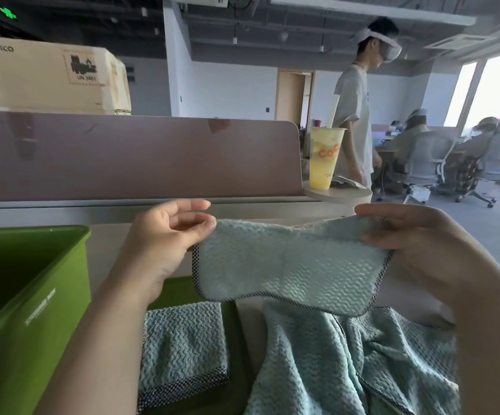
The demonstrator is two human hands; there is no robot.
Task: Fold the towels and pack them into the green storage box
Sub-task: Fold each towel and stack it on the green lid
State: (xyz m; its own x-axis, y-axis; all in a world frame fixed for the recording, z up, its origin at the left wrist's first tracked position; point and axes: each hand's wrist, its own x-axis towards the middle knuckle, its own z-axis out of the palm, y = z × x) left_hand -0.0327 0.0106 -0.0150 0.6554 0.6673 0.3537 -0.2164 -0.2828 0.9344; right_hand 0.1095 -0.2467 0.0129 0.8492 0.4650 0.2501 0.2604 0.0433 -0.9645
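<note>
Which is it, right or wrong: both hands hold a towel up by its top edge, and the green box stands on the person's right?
Wrong in one point: the box stands on the person's left. The left hand and right hand do hold the towel up by its top edge, as the head view shows.

Green box open-topped, L side.
</note>
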